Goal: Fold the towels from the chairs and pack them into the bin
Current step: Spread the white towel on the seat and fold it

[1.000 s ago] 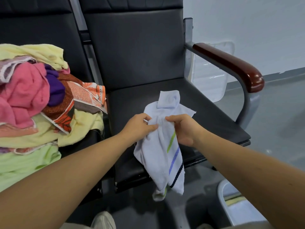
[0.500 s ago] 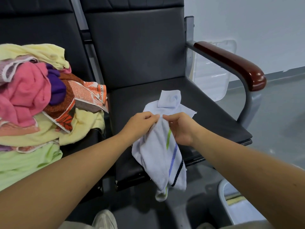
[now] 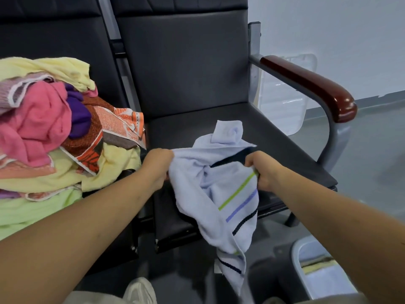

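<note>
A pale blue towel with green, blue and dark stripes hangs crumpled over the front of the right black chair seat. My left hand grips its upper left edge. My right hand grips its upper right edge by the green stripe. The towel is stretched between them and its lower end dangles toward the floor. A heap of towels in pink, yellow, purple, orange and green fills the left chair. The grey bin stands at the lower right with folded towels inside.
The right chair has a dark red armrest on a grey metal frame. A clear plastic lid leans against the wall behind it. My shoe shows at the bottom edge. Grey floor lies to the right.
My hands were close together on the bunched towel; now they have pulled apart sideways, spreading its top edge open. A dark stripe is now exposed near the right hand.
</note>
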The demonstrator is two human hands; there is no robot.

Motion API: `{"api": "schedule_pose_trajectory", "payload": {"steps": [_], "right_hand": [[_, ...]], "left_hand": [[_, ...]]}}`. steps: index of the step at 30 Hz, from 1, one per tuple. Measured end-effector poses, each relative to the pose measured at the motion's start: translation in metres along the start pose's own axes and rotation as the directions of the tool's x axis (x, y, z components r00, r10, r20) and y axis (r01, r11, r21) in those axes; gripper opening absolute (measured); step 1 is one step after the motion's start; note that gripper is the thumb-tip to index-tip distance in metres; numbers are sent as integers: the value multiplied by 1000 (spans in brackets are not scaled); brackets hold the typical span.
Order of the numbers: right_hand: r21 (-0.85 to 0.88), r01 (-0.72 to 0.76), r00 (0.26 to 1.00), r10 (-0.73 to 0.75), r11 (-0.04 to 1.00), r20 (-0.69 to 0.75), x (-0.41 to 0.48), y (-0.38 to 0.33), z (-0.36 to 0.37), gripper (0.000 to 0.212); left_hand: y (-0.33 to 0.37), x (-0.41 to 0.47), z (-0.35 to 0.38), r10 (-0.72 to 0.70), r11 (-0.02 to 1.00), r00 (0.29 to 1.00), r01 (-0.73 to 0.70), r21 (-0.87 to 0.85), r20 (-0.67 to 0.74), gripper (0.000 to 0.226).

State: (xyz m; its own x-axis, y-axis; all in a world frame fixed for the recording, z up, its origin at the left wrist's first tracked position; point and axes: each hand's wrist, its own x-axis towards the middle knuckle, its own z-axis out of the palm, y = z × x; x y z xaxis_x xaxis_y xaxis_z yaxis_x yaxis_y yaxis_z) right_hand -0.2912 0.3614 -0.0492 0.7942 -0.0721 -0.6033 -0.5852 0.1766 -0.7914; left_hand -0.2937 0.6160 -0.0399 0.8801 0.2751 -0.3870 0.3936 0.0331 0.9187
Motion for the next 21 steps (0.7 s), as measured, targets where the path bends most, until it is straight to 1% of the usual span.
{"api": "schedule_pose_trajectory", "payload": {"steps": [1,2,3,4,5,6,7,8,9,11,12,13,14,15,16,17,18,19,20,21], "right_hand": [[-65,-44,999,45,997,10,0,1,-5,22],[-156,-85,996,90,984,20,-1,2,-7,22],[-272,-93,994,105,958,30,-3,3,-7,19],[-412,-40,998,56,910,26,-4,5,-3,17],[-566,67,998,-66,821,23,-2,7,2,17],[-719,191,971,-234,668,42,-4,8,11,22],[-812,300,920,-377,501,108,-5,10,24,27],[-844,364,881,-441,394,174,-5,14,37,31],[-853,391,869,-444,344,220,-3,19,48,34],[-890,363,887,-394,276,240,7,32,62,38],[-916,342,891,-380,209,246,12,38,64,38],[-931,331,892,-372,156,255,18,42,65,36],[-933,329,894,-365,145,259,21,43,64,35],[-930,333,897,-358,158,261,23,41,64,35],[-918,347,901,-340,193,270,25,37,62,35],[-894,356,912,-307,272,270,27,31,60,31],[-823,354,929,-269,444,255,27,25,57,26],[-675,304,952,-194,672,235,25,16,53,28],[-459,209,964,-102,864,247,20,7,46,37],[-245,125,951,-45,961,307,12,-3,39,39]], "left_hand": [[-2,3,-8,-91,988,995,93,-123,28,18],[-5,4,-15,-149,969,984,164,-183,93,37],[-6,1,-19,-195,956,968,224,-189,158,52],[-9,0,-21,-231,951,948,267,-153,218,56],[-10,-3,-22,-251,956,938,279,-92,240,45],[-7,-11,-19,-252,961,939,271,-52,234,26],[-8,-10,-17,-242,967,952,253,-37,189,22],[-10,-8,-15,-260,962,948,270,-29,181,26],[-9,-11,-13,-282,955,935,295,-30,215,27],[-11,-12,-12,-300,953,913,301,41,277,21],[-14,-9,-12,-316,949,901,300,97,298,18],[-15,-9,-12,-321,945,910,290,150,262,25],[-14,-11,-12,-318,941,920,276,197,230,30],[-14,-12,-14,-305,940,931,260,219,203,30],[-13,-13,-14,-288,945,938,246,214,193,27],[-12,-13,-15,-270,954,943,234,186,195,24],[-10,-11,-17,-245,966,947,222,131,206,24],[-6,-9,-20,-216,976,952,207,61,218,24],[-2,-7,-22,-178,982,959,188,-24,222,24],[3,-6,-25,-139,979,966,167,-117,220,22]]}}
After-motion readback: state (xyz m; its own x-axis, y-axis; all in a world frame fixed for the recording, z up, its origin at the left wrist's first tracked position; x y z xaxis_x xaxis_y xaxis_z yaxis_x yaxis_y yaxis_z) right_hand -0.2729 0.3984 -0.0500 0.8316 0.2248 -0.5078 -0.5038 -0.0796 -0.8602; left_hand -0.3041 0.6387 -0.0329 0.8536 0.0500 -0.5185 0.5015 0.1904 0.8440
